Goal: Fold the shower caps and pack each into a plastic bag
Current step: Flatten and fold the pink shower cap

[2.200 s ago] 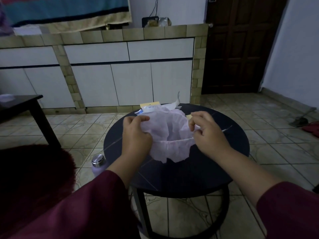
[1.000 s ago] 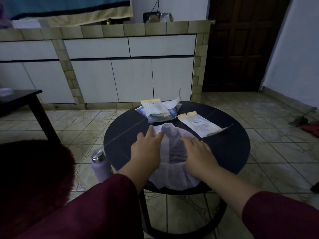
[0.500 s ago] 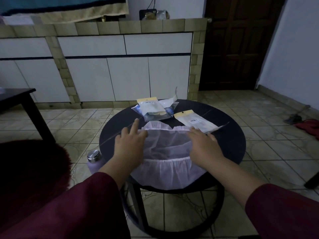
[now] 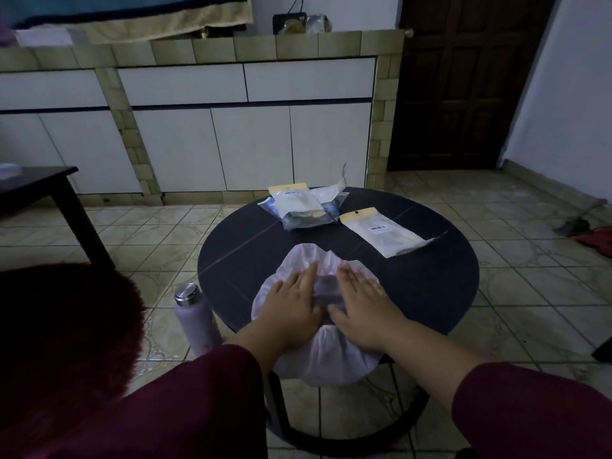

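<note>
Both the left hand [image 4: 291,308] and the right hand [image 4: 359,304] press flat with straight fingers, gripping nothing, on the thin white crinkled shower cap [image 4: 326,357] beneath them, which looks feather-light, limp and slippery, best pinched at its gathered elastic rim.

a thin white shower cap [image 4: 311,263] lies spread flat at the table's six o'clock edge, its near part hanging over, with flat plastic bags at twelve [image 4: 303,208] and two o'clock [image 4: 384,235].

Thin crinkled cap [image 4: 308,260]; glossy dark table [image 4: 430,286]; plastic bag [image 4: 384,236].
</note>
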